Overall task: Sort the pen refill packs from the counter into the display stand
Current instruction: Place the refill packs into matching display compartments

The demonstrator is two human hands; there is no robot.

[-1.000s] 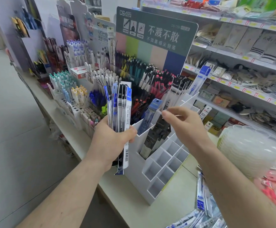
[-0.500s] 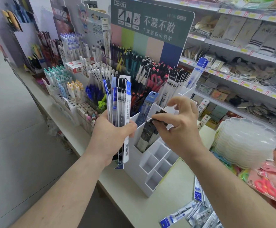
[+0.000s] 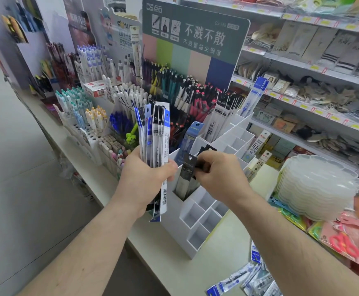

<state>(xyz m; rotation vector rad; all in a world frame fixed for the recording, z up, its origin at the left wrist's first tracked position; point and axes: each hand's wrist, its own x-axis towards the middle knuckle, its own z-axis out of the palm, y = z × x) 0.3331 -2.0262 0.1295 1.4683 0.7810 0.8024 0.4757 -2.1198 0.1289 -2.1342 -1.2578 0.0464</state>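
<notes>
Pens [image 3: 84, 107] in white racks are ranged along the far left of the tabletop [image 3: 223, 251]. A fanned bundle of refill packs [image 3: 155, 135] is held upright by the left hand [image 3: 146, 178], its fingers wrapped around the lower half. Just beside it, the white display stand [image 3: 195, 216] is seen, with black packs [image 3: 187, 174] standing in a front compartment. One of these is pinched at its top by the fingers of the right hand [image 3: 221, 176]. More loose packs [image 3: 247, 278] are scattered on the tabletop at lower right, near a stack of translucent trays [image 3: 317, 186].
</notes>
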